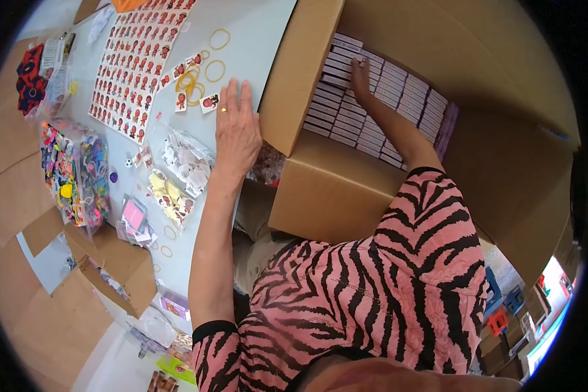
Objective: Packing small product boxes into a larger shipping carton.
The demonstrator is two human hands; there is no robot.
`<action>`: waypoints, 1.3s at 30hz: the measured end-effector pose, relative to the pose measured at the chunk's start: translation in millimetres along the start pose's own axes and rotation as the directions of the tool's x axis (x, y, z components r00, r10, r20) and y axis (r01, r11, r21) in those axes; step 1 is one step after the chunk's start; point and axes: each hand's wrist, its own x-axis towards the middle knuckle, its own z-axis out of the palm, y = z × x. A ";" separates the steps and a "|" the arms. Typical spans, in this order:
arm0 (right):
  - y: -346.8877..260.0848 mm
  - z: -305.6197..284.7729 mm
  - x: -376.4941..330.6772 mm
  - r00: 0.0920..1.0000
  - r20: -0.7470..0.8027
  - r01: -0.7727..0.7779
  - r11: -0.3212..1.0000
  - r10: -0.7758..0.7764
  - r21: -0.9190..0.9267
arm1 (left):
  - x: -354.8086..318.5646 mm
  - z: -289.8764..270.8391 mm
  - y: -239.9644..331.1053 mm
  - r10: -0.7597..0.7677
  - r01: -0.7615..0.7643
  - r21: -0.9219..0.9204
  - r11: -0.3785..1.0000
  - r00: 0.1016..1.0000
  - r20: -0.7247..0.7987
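My right hand (361,73) is deep in the cardboard box (320,189), fingers spread narrow on the small packs (398,91) stacked there, holding none yet. My left hand (236,127) lies flat, fingers wide, beside the box. Next I'd need to pinch one pack free

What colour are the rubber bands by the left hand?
Yellow; the rubber bands lie on the table, clearest in the head view.

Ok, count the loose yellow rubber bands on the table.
About 7: one up by the box flap, one below it, some three overlapping beside the sticker sheet, two small ones near the packets. Others may be hidden.
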 end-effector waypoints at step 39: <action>5.2 -38.8 -4.0 0.356 0.931 0.117 0.985 0.081 -0.130 | 18.4 23.0 -12.9 0.156 -0.140 0.128 0.982 0.980 -0.125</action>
